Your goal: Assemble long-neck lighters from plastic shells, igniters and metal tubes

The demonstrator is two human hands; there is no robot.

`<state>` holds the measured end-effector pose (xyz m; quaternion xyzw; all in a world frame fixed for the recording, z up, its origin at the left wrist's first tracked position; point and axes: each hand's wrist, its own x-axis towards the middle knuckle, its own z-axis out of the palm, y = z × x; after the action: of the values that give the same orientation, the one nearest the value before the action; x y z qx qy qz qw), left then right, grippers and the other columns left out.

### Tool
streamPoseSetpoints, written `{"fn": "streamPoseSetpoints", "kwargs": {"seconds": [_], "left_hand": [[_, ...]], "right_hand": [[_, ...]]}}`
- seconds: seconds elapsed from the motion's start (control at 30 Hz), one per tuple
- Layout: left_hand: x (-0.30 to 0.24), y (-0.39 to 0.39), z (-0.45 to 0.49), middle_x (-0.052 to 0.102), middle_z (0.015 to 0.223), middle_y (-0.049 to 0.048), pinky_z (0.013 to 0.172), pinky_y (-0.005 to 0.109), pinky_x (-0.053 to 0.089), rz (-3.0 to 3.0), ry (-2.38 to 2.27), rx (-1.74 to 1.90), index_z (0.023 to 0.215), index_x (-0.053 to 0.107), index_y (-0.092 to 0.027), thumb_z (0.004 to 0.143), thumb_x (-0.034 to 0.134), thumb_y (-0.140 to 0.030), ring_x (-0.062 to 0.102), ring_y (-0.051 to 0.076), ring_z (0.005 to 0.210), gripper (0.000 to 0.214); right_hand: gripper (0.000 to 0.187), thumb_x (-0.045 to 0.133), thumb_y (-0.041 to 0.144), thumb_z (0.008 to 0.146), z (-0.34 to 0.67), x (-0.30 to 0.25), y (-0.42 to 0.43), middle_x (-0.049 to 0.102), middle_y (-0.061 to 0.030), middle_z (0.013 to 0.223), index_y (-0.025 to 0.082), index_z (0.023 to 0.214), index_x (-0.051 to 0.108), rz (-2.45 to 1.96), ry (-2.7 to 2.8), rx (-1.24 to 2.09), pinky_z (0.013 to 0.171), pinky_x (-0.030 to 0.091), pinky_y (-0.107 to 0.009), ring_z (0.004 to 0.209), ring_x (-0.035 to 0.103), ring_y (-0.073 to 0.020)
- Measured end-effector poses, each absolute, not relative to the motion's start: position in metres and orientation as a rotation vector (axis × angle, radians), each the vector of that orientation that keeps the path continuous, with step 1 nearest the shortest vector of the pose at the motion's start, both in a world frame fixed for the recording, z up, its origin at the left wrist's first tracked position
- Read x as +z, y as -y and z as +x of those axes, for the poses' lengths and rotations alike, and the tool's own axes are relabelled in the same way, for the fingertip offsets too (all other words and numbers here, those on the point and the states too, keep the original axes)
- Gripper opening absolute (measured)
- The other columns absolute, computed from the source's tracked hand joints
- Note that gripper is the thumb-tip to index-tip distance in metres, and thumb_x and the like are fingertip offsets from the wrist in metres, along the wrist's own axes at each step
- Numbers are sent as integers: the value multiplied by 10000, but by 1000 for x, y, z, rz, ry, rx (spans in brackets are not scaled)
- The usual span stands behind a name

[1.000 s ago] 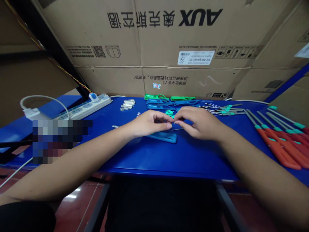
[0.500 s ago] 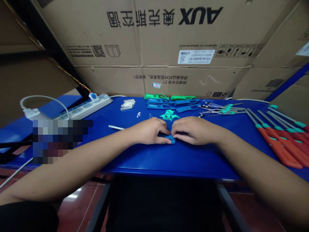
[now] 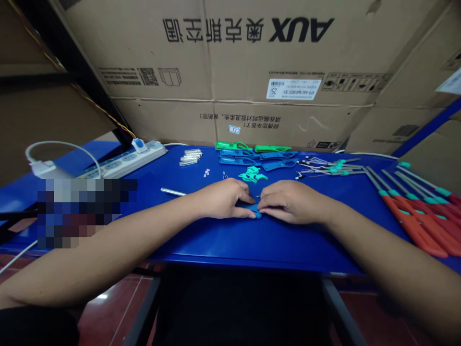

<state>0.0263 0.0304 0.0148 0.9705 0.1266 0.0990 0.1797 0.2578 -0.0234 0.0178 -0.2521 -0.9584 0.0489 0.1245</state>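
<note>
On the blue table (image 3: 216, 245), the left hand (image 3: 224, 198) pinches a blue handle (image 3: 257, 214) between thumb and fingers; the right hand (image 3: 293, 202) bunches its fingers at the handle's end, grip unclear. Beyond lie teal clips (image 3: 253, 175).

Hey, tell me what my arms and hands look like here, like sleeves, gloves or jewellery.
Your left hand and right hand wear no gloves, and I can't make out any rings. Both forearms show no sleeves, watch, bracelet or cables. Black fabric shows at the lower left, but whether it's a sleeve is unclear.
</note>
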Motion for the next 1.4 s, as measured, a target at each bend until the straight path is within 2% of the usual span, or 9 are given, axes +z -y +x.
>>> {"fn": "streamPoseSetpoints", "kwargs": {"seconds": [0.23,0.37,0.53,0.73,0.97,1.17,1.4], "left_hand": [[10,-32,27,707,929,87,767,280,509,2709,-329,325,1056,754,-145,864,706,-399,664,181,836,322],[6,-35,27,686,941,70,791,281,495,2652,-295,369,1157,719,-174,860,714,-372,643,175,858,357],[3,-36,27,668,928,54,789,282,478,2614,-296,360,1175,719,-208,864,710,-362,620,167,846,347],[6,-36,28,669,945,60,785,289,476,2587,-308,329,1177,716,-196,868,701,-364,613,169,842,353],[5,-37,28,650,920,41,770,269,469,2562,-303,318,1166,719,-213,851,719,-371,608,153,827,353],[4,-38,28,660,942,47,782,275,464,2581,-311,301,1168,714,-203,858,709,-380,612,160,847,357],[6,-38,29,658,953,48,796,282,469,2575,-329,281,1179,711,-209,852,715,-378,610,164,861,368]], "right_hand": [[253,514,225,977,267,7,34,751,-73,937,180,1095,733,-720,2726,-94,717,537,-320,836,692,-187],[247,527,216,968,266,3,36,761,-74,979,182,1092,737,-720,2682,-145,726,556,-339,875,705,-201],[250,532,201,964,265,-1,39,756,-75,972,184,1108,736,-738,2651,-132,717,561,-349,862,705,-207],[258,524,180,959,266,-1,41,747,-86,947,163,1106,736,-781,2645,-77,727,566,-348,834,695,-202],[250,537,188,954,264,-1,42,753,-78,959,192,1091,746,-764,2614,-34,739,557,-322,853,703,-195],[254,528,198,951,261,3,41,731,-77,1008,187,1119,718,-871,2554,135,754,546,-293,876,690,-174],[288,529,197,935,266,0,41,721,-75,1002,220,1133,736,-860,2634,36,714,519,-311,848,676,-185]]}}
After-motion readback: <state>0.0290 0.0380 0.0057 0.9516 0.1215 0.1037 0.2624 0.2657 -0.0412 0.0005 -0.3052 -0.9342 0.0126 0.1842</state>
